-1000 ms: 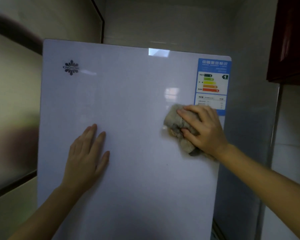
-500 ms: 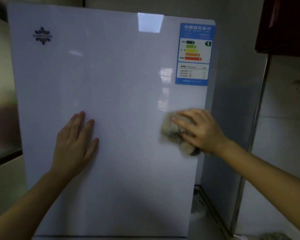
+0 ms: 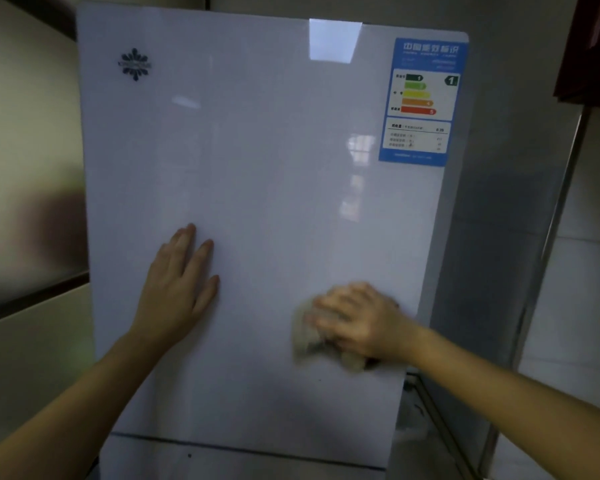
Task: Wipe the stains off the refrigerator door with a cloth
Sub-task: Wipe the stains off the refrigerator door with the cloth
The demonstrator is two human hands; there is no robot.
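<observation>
Pressing against the lower right part of the white fridge door (image 3: 257, 168) is a crumpled greyish cloth (image 3: 307, 336), bunched under the right hand (image 3: 357, 320). That hand is blurred, but its fingers (image 3: 326, 303) curl over the cloth and hold it against the glossy panel, with the rag poking out to the left of and below the knuckles. A few small dark specks mark the door just below the cloth. The left hand (image 3: 179, 289) lies flat and open on the door, palm down, fingers together and pointing up, well apart from the cloth and a little higher.

Up in the door's top right corner sits a blue energy label (image 3: 421, 102) with coloured bars, and in the top left corner a dark flower-shaped logo (image 3: 134, 64). Window light reflects near the top edge. A seam (image 3: 222, 445) runs across the bottom, with a second panel below it. To the right stands a grey wall (image 3: 492, 237), and a dark red cabinet (image 3: 593, 46) hangs in the upper right.
</observation>
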